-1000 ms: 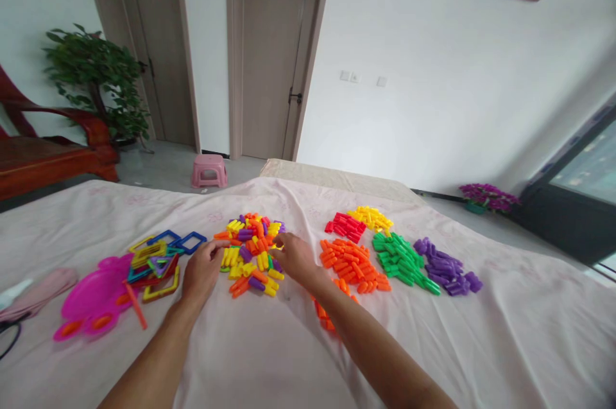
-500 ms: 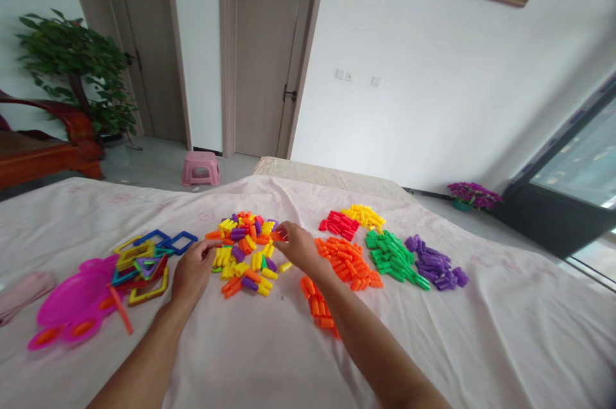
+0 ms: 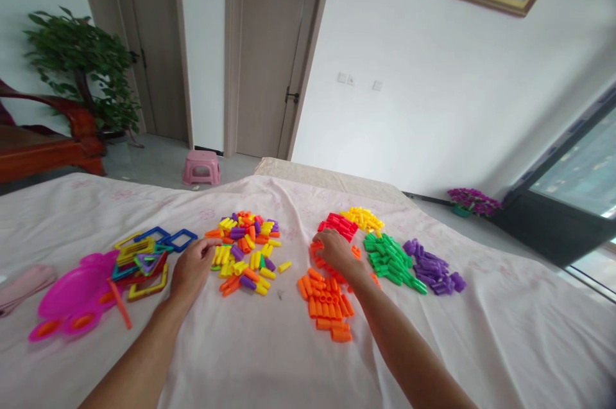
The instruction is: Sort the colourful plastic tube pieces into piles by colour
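My left hand (image 3: 191, 266) rests at the left edge of a mixed pile of bullet-shaped plastic pieces (image 3: 248, 229), orange, yellow and purple with a little green. Its index finger points at the pile, thumb a little apart, and nothing shows between them. Over on the right, my right hand (image 3: 338, 251) hovers low above a heap of orange pieces (image 3: 332, 306), its fingers curled down around an orange piece (image 3: 316, 247) at their tips. The hand hides part of this heap. Red pieces (image 3: 339, 225) lie just beyond the fingers.
Yellow (image 3: 363, 219), green (image 3: 391, 261) and purple pieces (image 3: 433, 268) form separate heaps to the right. At left lie a magenta tray (image 3: 72, 300), coloured frame-shaped tiles (image 3: 144, 261), an orange stick (image 3: 120, 304) and a pink cloth (image 3: 27, 289). A pale bedsheet (image 3: 240, 357) covers the surface.
My right hand has moved right from the mixed pile to the orange heap, carrying an orange piece. The left hand has barely moved. The view has shifted slightly.
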### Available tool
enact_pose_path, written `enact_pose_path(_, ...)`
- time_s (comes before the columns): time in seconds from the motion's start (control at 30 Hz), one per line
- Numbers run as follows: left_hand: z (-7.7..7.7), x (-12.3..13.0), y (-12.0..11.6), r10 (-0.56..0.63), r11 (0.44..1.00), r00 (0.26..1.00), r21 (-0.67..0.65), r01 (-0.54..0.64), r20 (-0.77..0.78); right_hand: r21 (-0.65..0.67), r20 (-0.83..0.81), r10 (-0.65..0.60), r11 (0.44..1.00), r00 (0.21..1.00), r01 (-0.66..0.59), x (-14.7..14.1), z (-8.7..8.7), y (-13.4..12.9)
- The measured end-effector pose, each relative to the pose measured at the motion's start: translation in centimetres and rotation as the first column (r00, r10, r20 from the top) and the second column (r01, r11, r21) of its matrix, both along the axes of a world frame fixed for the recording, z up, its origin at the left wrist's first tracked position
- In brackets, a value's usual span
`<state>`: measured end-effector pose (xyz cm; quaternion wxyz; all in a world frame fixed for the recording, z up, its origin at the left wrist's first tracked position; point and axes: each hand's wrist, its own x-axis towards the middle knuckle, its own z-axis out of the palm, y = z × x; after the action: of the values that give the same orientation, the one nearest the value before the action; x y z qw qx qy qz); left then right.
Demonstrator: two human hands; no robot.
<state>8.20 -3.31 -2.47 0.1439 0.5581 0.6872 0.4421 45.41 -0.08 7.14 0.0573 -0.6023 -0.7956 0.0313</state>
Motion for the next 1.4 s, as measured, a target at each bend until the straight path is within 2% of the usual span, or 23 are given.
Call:
enact_pose_path(0.1,-0.1,0.0,0.1,-0.005,1.0,1.0,0.018,0.005,0.0,0.015,-0.037,0.007,1.0,0.999,-0.007,-0.8,0.7,0.0)
enact_pose_path(0.2,0.0,0.1,0.1,-0.001,1.0,1.0,0.018,0.001,0.008,0.027,-0.072,0.036,0.999,0.997,-0.034,-2.9,0.9,0.3)
enact_pose_path(0.3,0.1,0.2,0.1,0.004,1.0,1.0,0.018,-0.004,0.011,-0.016,-0.092,0.101,0.995,0.991,-0.103,-6.2,0.2,0.9)
enact_pose_path(0.43,0.2,0.1,0.1,-0.004,1.0,1.0,0.016,0.003,0.019,-0.008,-0.111,0.175,0.984,0.978,-0.177,-10.7,-1.2,2.0)
enact_pose_path(0.6,0.4,0.2,0.0,-0.003,1.0,1.0,0.009,0.003,0.014,-0.031,-0.024,0.098,0.995,0.995,-0.099,-14.2,-1.8,2.6)
enact_pose_path(0.7,0.6,0.2,-0.1,0.003,1.0,1.0,0.012,-0.003,0.017,-0.028,-0.018,0.05,0.998,0.999,-0.051,-15.1,-1.6,2.7)
enact_pose_path(0.87,0.7,0.3,-0.1,0.011,1.0,1.0,-0.004,-0.011,0.014,-0.121,0.024,0.042,0.992,0.999,-0.039,-15.6,-1.7,3.3)
enact_pose_path(1.0,0.5,0.1,-0.1,0.006,1.0,1.0,0.006,-0.006,-0.008,-0.065,0.033,0.092,0.994,0.995,-0.09,-15.2,-1.7,3.2)
enact_pose_path(1.1,0.4,0.1,-0.1,0.007,1.0,1.0,0.008,-0.006,-0.02,0.002,0.007,0.115,0.993,0.993,-0.115,-13.4,-1.1,2.9)
enact_pose_path(1.17,0.4,0.1,-0.1,0.003,1.0,1.0,0.012,-0.003,-0.022,0.005,-0.019,0.065,0.998,0.998,-0.065,-11.1,-0.2,2.9)
enact_pose_path(1.3,0.5,0.1,-0.2,0.004,1.0,1.0,0.013,-0.004,-0.025,-0.049,-0.019,-0.13,0.99,0.991,0.129,-5.2,1.7,3.6)
enact_pose_path(1.4,0.6,0.2,-0.2,0.004,1.0,1.0,0.004,-0.004,-0.022,-0.061,0.039,-0.236,0.969,0.971,0.238,-1.5,2.3,4.2)
